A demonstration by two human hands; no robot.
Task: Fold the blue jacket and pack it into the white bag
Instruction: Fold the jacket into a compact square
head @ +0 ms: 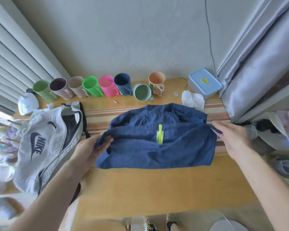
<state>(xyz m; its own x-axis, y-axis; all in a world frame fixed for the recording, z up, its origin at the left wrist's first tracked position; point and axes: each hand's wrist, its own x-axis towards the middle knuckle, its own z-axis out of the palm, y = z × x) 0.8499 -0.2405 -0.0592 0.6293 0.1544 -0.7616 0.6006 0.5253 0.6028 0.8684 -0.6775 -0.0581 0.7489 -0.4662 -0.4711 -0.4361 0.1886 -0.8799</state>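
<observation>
The blue jacket (157,140), already folded into a wide, shallow bundle, lies on the wooden table (140,189) straight ahead of us, its long axis running left to right across our view and its yellow-green zipper strip (160,134) standing upright near the middle. We hold it at both short ends: our left hand (90,152) is closed on the left end, fingers pinching a gathered edge of cloth, and our right hand (230,137) pinches the upper corner of the right end between thumb and fingertips. The near edge of the bundle rests on the table, while the pinched upper edge appears slightly lifted. The white bag (47,144) lies just to the left of the jacket, beside our left hand and partly behind the left forearm, its dark opening turned up and toward the bundle. We judge that the coming move turns on this fact: the jacket is wider than the bag's mouth appears, so the long axis probably wants shortening by another fold before the bundle travels left, with the left hand the nearer one to hold the bag. A row of cups (98,87) stands along the far edge, well apart.
</observation>
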